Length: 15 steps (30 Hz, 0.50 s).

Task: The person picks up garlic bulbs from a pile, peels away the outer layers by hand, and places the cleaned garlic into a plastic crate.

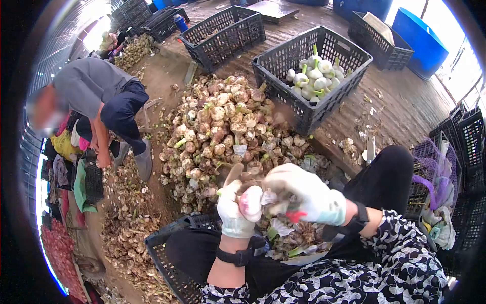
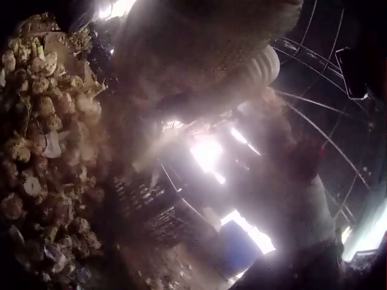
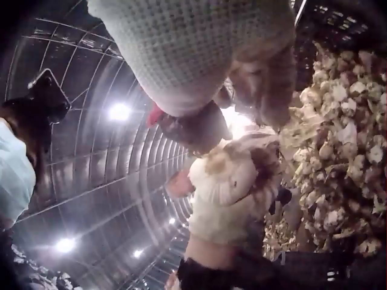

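Note:
A white and purple garlic bulb [image 1: 250, 201] is gripped in the gloved left hand [image 1: 237, 215], one finger extended past it. Close on its right, the gloved right hand [image 1: 306, 195] is motion-blurred, with papery skin [image 1: 268, 196] between the hands and a small red patch near its fingers. In the right wrist view, curled fingers of the right hand [image 3: 205, 54] pinch loose skin [image 3: 260, 142] at the top of the bulb [image 3: 224, 175], above the left hand [image 3: 217, 223]. The left wrist view is dark and hazy, the left hand [image 2: 199, 60] looming across its top.
A large heap of garlic [image 1: 217, 121] lies just beyond the hands. Behind it stand a crate [image 1: 316, 114] with clean white bulbs and another black crate [image 1: 223, 55]. Peelings [image 1: 298, 235] lie at the lap, beside a low crate [image 1: 167, 263]. Another person [image 1: 96, 83] bends at the left.

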Each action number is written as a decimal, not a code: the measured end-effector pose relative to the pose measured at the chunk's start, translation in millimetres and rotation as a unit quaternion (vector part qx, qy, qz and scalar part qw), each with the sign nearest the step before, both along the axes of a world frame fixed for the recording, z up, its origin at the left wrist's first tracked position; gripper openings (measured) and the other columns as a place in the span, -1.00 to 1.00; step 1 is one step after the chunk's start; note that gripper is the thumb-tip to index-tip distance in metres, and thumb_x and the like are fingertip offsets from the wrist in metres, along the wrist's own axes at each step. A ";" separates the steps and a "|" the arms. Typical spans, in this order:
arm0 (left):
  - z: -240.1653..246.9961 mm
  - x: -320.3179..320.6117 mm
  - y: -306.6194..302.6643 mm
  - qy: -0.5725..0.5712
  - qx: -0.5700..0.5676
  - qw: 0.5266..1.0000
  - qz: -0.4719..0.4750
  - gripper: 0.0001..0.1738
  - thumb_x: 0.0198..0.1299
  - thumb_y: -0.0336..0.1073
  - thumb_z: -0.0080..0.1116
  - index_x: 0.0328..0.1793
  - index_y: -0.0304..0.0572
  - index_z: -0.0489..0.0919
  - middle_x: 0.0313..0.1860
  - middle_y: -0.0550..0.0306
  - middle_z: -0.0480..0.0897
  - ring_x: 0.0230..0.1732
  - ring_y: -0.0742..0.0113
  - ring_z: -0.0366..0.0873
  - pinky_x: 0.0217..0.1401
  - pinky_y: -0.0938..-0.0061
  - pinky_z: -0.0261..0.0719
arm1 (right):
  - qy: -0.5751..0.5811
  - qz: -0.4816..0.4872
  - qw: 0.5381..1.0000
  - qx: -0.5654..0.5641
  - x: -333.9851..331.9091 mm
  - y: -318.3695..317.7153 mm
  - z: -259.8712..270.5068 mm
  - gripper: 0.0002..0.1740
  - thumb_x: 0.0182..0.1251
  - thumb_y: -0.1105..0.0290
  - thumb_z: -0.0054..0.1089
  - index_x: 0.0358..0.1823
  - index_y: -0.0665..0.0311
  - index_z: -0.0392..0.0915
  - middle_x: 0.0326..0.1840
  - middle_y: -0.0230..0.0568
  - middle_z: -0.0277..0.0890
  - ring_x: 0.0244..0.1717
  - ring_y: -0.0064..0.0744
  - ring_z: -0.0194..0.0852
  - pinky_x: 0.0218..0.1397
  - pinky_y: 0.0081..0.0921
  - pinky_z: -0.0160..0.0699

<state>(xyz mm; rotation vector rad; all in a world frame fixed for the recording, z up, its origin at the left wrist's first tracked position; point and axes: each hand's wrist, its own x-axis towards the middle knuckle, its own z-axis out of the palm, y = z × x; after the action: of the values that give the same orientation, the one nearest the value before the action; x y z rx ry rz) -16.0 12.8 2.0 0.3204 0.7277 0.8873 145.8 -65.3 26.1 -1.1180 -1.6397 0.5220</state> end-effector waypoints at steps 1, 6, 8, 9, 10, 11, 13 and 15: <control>-12.6 -2.3 0.0 -0.030 0.008 0.999 -0.028 -0.51 0.18 -0.43 -0.17 0.30 -0.21 0.35 -0.25 -0.02 0.60 -0.39 0.20 0.58 -0.34 0.35 0.61 | -0.005 0.039 0.999 0.018 -4.0 2.2 -1.9 -0.59 -0.04 0.50 0.27 -0.07 0.26 0.47 -0.15 -0.11 0.46 -0.28 -0.15 0.50 -0.13 -0.38 0.51; -5.0 -2.8 3.4 -0.041 0.010 0.999 0.021 -0.47 0.11 -0.43 -0.15 0.27 -0.29 0.37 -0.29 -0.09 0.61 -0.36 0.19 0.62 -0.28 0.30 0.65 | 0.120 0.175 0.973 -0.094 -6.3 -11.3 -1.1 -0.79 0.06 0.54 0.16 -0.22 0.26 0.53 -0.32 -0.19 0.51 -0.29 -0.21 0.53 -0.17 -0.40 0.51; -19.7 -19.7 13.0 -0.105 0.009 0.994 -0.002 -0.45 0.09 -0.41 -0.18 0.29 -0.28 0.35 -0.21 -0.08 0.63 -0.35 0.16 0.63 -0.29 0.26 0.67 | 0.042 0.220 0.966 -0.129 -5.9 -20.3 -12.4 -0.78 0.06 0.49 0.14 -0.21 0.28 0.52 -0.34 -0.14 0.53 -0.29 -0.16 0.56 -0.19 -0.37 0.55; -26.1 -24.4 13.7 -0.157 0.020 0.987 -0.017 -0.45 0.09 -0.40 -0.19 0.28 -0.27 0.36 -0.20 -0.06 0.63 -0.34 0.16 0.64 -0.28 0.24 0.67 | 0.004 0.241 0.959 -0.146 -4.7 -25.5 -16.4 -0.77 0.06 0.46 0.13 -0.20 0.28 0.52 -0.34 -0.11 0.54 -0.29 -0.14 0.57 -0.20 -0.36 0.57; -8.8 -18.2 8.1 -0.128 0.033 0.991 -0.032 -0.47 0.09 -0.40 -0.19 0.26 -0.27 0.37 -0.25 -0.03 0.64 -0.35 0.17 0.64 -0.27 0.25 0.67 | -0.092 0.134 0.940 -0.301 3.9 -24.2 -9.6 -0.72 0.06 0.46 0.15 -0.14 0.31 0.48 -0.33 -0.06 0.55 -0.26 -0.07 0.58 -0.23 -0.30 0.58; 13.1 -8.0 0.9 -0.101 0.047 0.992 -0.052 -0.48 0.10 -0.41 -0.20 0.25 -0.26 0.39 -0.29 0.01 0.65 -0.36 0.18 0.64 -0.27 0.26 0.67 | -0.149 0.069 0.942 -0.293 11.6 -21.1 -7.3 -0.55 0.19 0.16 0.24 -0.03 0.34 0.44 -0.13 0.04 0.54 -0.13 -0.08 0.57 -0.15 -0.30 0.54; 15.2 -3.4 -3.2 -0.031 0.031 0.999 -0.032 -0.44 0.10 -0.39 -0.19 0.30 -0.20 0.35 -0.46 0.09 0.61 -0.43 0.21 0.61 -0.33 0.31 0.64 | 0.056 0.014 0.982 -0.180 12.3 -16.9 6.9 -0.32 0.17 0.21 0.26 0.25 0.39 0.24 0.06 0.15 0.44 -0.05 -0.08 0.55 -0.02 -0.33 0.53; 2.3 -4.7 2.4 -0.007 -0.089 0.995 -0.032 -0.56 0.09 -0.36 -0.16 0.13 -0.23 0.47 -0.52 0.12 0.55 -0.49 0.24 0.57 -0.39 0.37 0.59 | 0.043 0.004 0.989 -0.139 3.6 -11.9 6.4 -0.17 0.15 0.28 0.28 0.37 0.41 0.05 0.16 0.20 0.35 0.02 -0.07 0.52 0.07 -0.36 0.50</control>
<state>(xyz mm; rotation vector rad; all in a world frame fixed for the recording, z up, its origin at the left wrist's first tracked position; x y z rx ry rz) -20.8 15.2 4.3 0.1771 0.7730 0.7581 149.4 -77.2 32.6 -1.2727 -1.5276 0.8136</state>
